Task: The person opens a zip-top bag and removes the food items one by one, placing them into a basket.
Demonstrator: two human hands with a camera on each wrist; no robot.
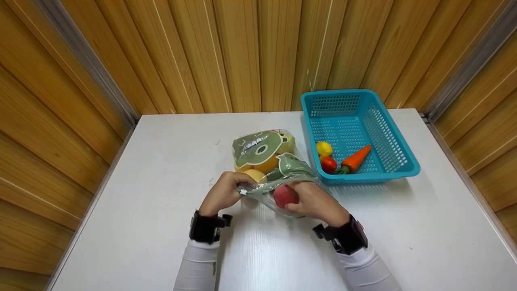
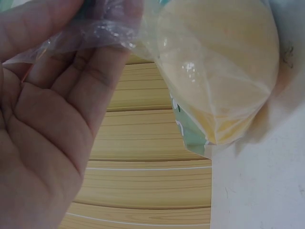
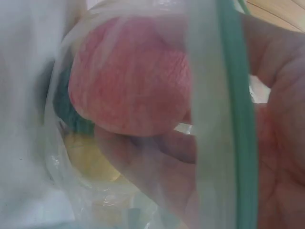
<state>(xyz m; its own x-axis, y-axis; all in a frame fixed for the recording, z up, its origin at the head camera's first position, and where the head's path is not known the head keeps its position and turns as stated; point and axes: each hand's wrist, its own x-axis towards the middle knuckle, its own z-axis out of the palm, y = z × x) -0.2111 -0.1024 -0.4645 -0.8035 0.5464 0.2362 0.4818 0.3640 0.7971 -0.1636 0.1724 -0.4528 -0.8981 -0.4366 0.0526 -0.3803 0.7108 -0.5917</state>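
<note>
A clear zip bag (image 1: 252,149) with green cartoon print lies mid-table, several fruits inside it. Among them are an orange (image 1: 267,165) and a pale yellow round fruit (image 1: 255,175). My left hand (image 1: 226,191) pinches the bag's rim at the left end of its opening, beside the small white slider. Reaching into the bag's mouth, my right hand (image 1: 317,201) grips a round red fruit (image 1: 285,197). In the right wrist view, the fingers hold this fruit (image 3: 131,78) behind the clear plastic, with the green zip strip (image 3: 238,114) crossing the hand.
A blue-green perforated basket (image 1: 404,171) stands right of the bag, close to it. Inside are a carrot (image 1: 356,158), a lemon (image 1: 324,148) and a red tomato-like item (image 1: 328,164). Wood-look panels (image 1: 238,56) wall in the white table (image 1: 169,169).
</note>
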